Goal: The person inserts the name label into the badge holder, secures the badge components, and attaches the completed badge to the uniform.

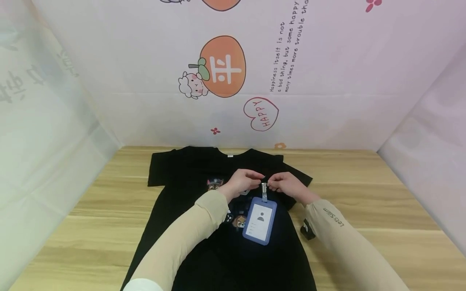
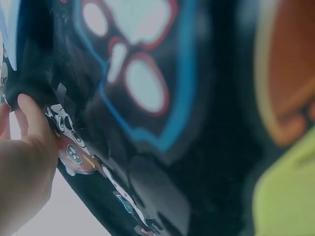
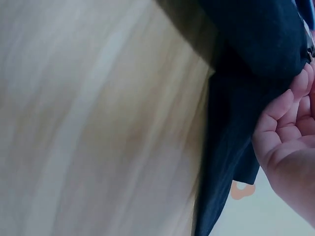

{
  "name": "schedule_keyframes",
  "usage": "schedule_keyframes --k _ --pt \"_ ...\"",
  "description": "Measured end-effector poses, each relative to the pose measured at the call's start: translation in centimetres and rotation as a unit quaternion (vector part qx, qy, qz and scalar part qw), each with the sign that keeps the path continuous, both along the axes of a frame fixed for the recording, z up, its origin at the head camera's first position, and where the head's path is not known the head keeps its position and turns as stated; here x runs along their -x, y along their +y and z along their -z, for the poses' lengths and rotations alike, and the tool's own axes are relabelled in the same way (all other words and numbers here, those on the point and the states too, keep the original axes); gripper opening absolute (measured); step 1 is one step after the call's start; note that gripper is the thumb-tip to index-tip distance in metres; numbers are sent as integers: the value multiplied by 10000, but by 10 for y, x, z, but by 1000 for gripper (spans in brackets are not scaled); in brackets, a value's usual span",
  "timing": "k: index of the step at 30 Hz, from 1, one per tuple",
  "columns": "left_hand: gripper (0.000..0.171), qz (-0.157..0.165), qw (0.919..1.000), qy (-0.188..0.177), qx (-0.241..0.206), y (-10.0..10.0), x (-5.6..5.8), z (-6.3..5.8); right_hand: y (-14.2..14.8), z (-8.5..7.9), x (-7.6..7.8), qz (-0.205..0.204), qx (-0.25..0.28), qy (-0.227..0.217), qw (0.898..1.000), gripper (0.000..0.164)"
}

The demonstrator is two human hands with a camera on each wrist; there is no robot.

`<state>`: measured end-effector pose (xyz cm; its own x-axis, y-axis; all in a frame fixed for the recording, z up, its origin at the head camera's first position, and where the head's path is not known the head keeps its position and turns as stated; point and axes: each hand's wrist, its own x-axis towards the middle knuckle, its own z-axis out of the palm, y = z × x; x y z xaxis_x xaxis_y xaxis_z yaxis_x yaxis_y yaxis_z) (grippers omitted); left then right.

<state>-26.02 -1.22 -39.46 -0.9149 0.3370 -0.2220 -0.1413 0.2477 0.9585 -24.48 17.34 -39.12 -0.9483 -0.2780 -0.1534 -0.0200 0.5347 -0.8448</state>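
Observation:
A black T-shirt (image 1: 218,250) with cartoon dog prints lies spread out. Over its chest hangs a badge holder (image 1: 260,221) with a blue-violet frame and white card, on a metal clip (image 1: 264,189). My left hand (image 1: 243,182) pinches a raised fold of the shirt just above the clip; in the left wrist view its fingertips (image 2: 27,101) meet black cloth. From the other side, my right hand (image 1: 289,185) pinches at the clip's upper end with thumb and forefinger. Its other fingers (image 3: 278,105) curl beside the cloth in the right wrist view.
The shirt lies on a wood-grain table (image 1: 364,190). A small black object (image 1: 307,229) sits right of the shirt, beside my right forearm. White printed cloth walls (image 1: 327,113) enclose the table's back and sides.

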Motion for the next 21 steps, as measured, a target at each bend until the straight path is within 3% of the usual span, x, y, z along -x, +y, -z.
schedule_keyframes --k 6,14,21 --pt "22 -143 9997 208 61 -2 -1 -1 -1 2 0 44 451 -191 9988 24" --pt "19 -424 9988 243 70 -1 -3 -2 -1 1 -2 -68 354 -158 9992 27" --pt "18 -379 9979 456 244 -3 -5 -3 -6 2 -3 -38 732 -409 9965 23"
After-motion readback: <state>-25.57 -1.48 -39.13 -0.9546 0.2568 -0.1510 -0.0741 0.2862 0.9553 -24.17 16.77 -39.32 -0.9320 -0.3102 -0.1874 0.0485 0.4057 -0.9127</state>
